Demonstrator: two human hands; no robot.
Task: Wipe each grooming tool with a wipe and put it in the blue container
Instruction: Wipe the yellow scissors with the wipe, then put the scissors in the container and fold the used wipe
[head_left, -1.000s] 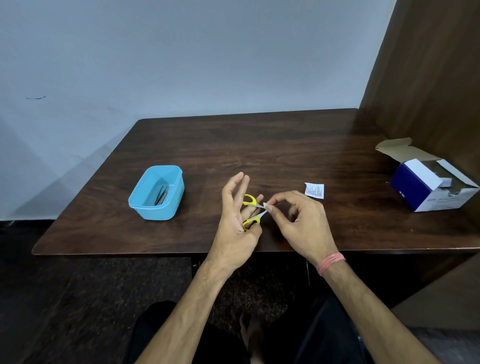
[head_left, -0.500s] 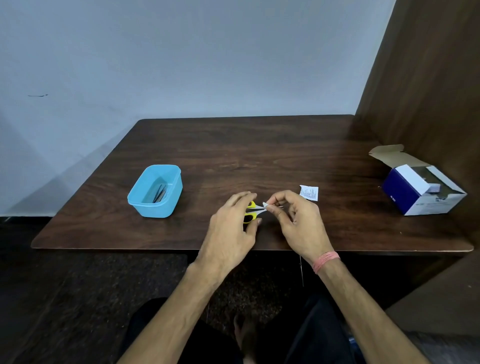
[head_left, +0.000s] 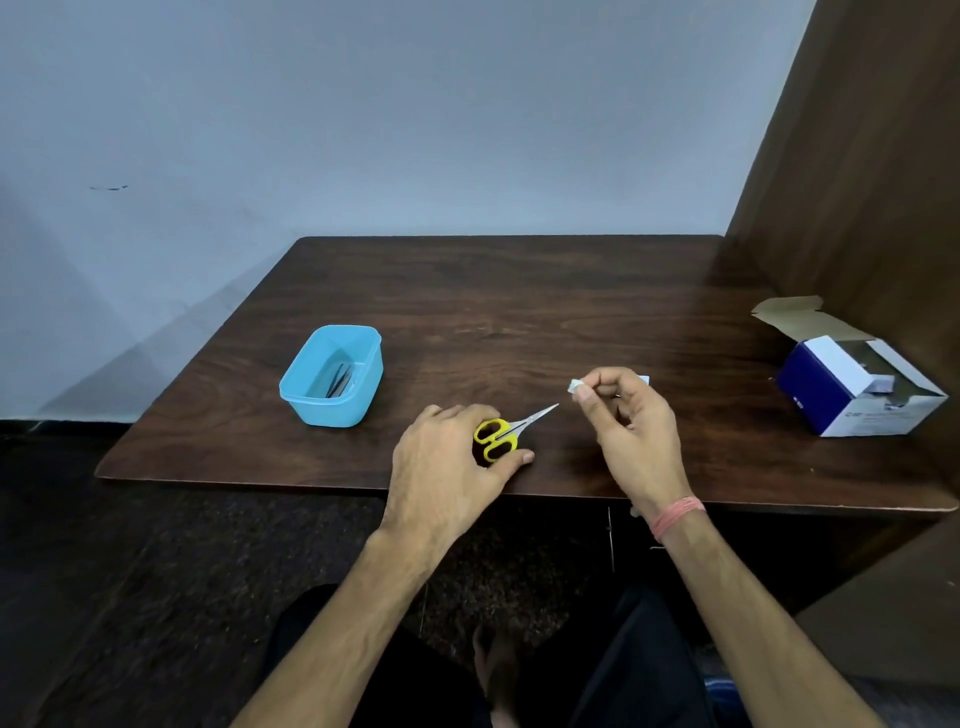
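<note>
Two containers sit on the dark wooden tabletop (head_left: 519, 291). At about 9 o'clock from the hands, the blue container (head_left: 332, 375) stands open near the front-left edge, with a few thin dark metal tools (head_left: 340, 379) lying inside; their exact kind is too small to make out. At 3 o'clock, against the wooden side panel, a blue and white cardboard box (head_left: 857, 389) stands with its flap raised, pale packets partly showing in its mouth. Print runs along its white front face but is too blurred to read.

Near the front edge, the left hand (head_left: 447, 467) curls over the yellow-handled scissors (head_left: 506, 431), its grip closed on the handle loops with the thumb under them; the closed blades point toward 2 o'clock, and whether they rest on the wood cannot be told. Just beside the blade tip but apart from it, the right hand (head_left: 634, 421) pinches a small folded white wipe (head_left: 574, 385) between thumb and forefinger. A corner of a white packet (head_left: 644, 379) peeks out behind that hand, mostly hidden. A pink band (head_left: 678, 514) circles the right wrist.
</note>
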